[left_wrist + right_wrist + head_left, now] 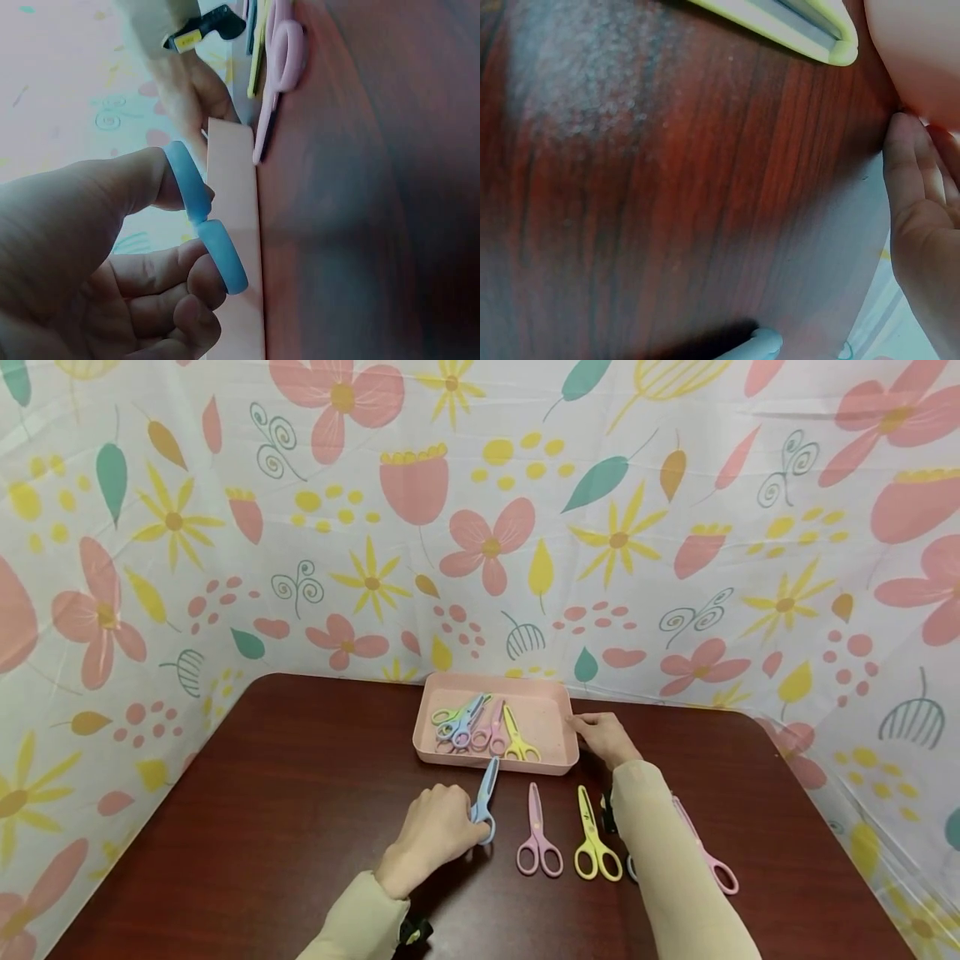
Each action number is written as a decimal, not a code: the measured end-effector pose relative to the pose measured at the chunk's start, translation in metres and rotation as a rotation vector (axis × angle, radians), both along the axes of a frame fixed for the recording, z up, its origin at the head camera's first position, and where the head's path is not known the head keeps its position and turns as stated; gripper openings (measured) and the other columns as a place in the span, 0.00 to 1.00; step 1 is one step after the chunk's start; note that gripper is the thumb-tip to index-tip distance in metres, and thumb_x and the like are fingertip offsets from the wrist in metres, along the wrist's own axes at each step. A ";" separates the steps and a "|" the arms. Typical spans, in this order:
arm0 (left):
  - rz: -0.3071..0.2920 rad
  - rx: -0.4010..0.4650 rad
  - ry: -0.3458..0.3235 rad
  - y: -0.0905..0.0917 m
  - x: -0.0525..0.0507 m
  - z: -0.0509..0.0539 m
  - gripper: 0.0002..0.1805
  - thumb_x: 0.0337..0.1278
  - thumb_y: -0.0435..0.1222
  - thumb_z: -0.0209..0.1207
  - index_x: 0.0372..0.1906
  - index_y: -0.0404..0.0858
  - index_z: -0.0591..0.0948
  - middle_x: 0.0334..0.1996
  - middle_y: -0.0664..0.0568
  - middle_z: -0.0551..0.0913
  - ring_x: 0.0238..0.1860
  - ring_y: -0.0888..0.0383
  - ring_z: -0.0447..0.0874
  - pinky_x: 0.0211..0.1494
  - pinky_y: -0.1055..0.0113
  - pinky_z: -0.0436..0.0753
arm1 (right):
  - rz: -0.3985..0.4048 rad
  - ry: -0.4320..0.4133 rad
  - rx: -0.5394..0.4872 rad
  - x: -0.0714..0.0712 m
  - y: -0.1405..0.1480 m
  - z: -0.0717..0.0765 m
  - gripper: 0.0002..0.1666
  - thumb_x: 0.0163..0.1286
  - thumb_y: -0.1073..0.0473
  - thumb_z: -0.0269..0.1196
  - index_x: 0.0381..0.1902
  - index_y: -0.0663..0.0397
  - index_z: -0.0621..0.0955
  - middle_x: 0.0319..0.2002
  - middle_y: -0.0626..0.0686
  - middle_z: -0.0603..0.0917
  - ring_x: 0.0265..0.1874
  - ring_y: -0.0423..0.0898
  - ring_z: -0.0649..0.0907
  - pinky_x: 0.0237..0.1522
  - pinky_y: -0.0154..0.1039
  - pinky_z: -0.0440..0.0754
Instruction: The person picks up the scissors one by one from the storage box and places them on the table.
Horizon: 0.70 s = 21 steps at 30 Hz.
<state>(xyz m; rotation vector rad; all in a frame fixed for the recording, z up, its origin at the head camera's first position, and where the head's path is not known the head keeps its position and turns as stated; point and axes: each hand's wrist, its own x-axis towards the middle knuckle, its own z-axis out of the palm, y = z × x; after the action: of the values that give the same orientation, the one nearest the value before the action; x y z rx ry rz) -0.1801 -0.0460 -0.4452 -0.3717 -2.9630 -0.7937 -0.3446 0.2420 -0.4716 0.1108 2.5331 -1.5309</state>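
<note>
In the lower centre of the head view, the left hand grasps the light-blue scissors by the handle loops, thumb and fingers curled on them; this hold presumably directs the blades away from the person. At right of centre, the right hand pinches the right wall of the pink tray, probably to brace it. From where I stand, contact between blade tip and tray cannot be determined. On the table, lower right, the mauve scissors, yellow scissors and far-right pink scissors lie apart, handles nearest the person, apparently for orderly alignment. The tray, upper centre, contains a heaped green pair and blue pair, with a pink pair and yellow pair alongside.
</note>
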 end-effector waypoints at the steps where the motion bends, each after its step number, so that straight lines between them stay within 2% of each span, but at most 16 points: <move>1: -0.003 0.001 0.001 0.001 0.002 0.000 0.15 0.38 0.45 0.66 0.09 0.51 0.73 0.02 0.68 0.66 0.17 0.58 0.76 0.21 0.63 0.71 | -0.003 0.000 -0.004 0.000 0.000 0.000 0.26 0.77 0.53 0.54 0.61 0.69 0.75 0.56 0.65 0.79 0.51 0.53 0.80 0.53 0.47 0.78; 11: 0.017 0.004 -0.002 0.009 0.016 -0.008 0.15 0.35 0.45 0.65 0.08 0.51 0.72 0.02 0.68 0.65 0.14 0.59 0.72 0.20 0.63 0.70 | -0.015 0.017 0.039 0.000 -0.001 -0.002 0.27 0.77 0.51 0.54 0.62 0.67 0.76 0.56 0.63 0.79 0.50 0.52 0.80 0.53 0.47 0.77; 17: 0.036 0.020 -0.010 0.010 0.021 -0.012 0.16 0.35 0.46 0.66 0.08 0.51 0.72 0.04 0.66 0.66 0.13 0.60 0.70 0.20 0.62 0.69 | -0.003 0.021 0.081 0.003 -0.003 0.002 0.27 0.77 0.51 0.54 0.62 0.67 0.75 0.58 0.64 0.77 0.54 0.55 0.77 0.55 0.51 0.75; 21: 0.061 0.029 -0.005 0.013 0.023 -0.016 0.17 0.35 0.46 0.66 0.07 0.50 0.71 0.06 0.63 0.66 0.13 0.59 0.69 0.19 0.61 0.68 | -0.001 0.032 0.101 0.004 -0.003 0.004 0.27 0.77 0.51 0.54 0.61 0.67 0.76 0.57 0.64 0.78 0.52 0.54 0.78 0.53 0.49 0.76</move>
<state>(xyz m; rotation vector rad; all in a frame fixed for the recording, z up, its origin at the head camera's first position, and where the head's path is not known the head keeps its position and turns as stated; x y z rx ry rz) -0.1567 -0.0328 -0.4608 -0.2776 -2.9481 -0.8304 -0.3406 0.2389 -0.4679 0.1019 2.6351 -1.4163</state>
